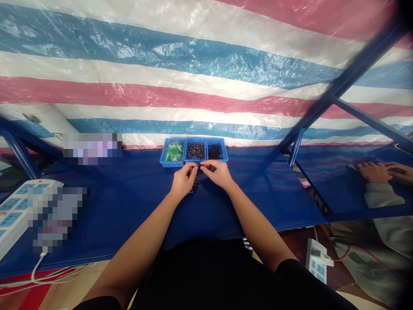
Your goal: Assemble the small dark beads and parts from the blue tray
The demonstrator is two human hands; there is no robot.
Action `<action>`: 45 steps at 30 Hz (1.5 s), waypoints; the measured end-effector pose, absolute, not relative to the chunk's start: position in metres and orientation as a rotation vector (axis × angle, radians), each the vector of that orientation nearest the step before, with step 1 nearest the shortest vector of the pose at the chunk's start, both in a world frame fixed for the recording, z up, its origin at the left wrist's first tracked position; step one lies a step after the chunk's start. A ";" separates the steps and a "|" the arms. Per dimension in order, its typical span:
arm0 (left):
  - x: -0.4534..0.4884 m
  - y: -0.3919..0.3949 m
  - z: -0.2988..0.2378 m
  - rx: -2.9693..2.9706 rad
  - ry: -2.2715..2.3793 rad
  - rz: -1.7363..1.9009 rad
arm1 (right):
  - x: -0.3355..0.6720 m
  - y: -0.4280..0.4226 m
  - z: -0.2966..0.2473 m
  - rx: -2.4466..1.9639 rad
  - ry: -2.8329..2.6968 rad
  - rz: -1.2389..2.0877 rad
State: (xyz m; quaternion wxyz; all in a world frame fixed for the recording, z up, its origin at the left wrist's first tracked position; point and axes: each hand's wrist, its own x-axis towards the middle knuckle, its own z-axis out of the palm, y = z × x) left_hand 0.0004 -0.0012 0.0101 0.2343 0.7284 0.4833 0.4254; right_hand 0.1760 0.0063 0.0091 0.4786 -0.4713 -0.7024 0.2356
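Both my hands meet over the blue table cover [129, 206], just in front of three small blue bins. My left hand [183, 179] has its fingers curled and pinched together on a small dark part I cannot make out. My right hand [218, 171] is also pinched, its fingertips touching those of the left. A few small dark parts [193, 187] lie on the cloth under my left hand. The left bin [173, 152] holds green and clear pieces, the middle bin [195, 151] dark and gold parts, the right bin [216, 151] black parts.
A white power strip [14, 211] lies at the table's left edge with a cable hanging down. Blue metal frame bars [322, 103] rise on the right. Another person's hands [383, 172] work at the neighbouring table. A striped tarp [193, 86] hangs behind.
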 end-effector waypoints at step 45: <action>0.000 -0.001 0.009 1.969 1.408 1.211 | 0.181 0.012 -0.007 -1.460 -2.182 0.372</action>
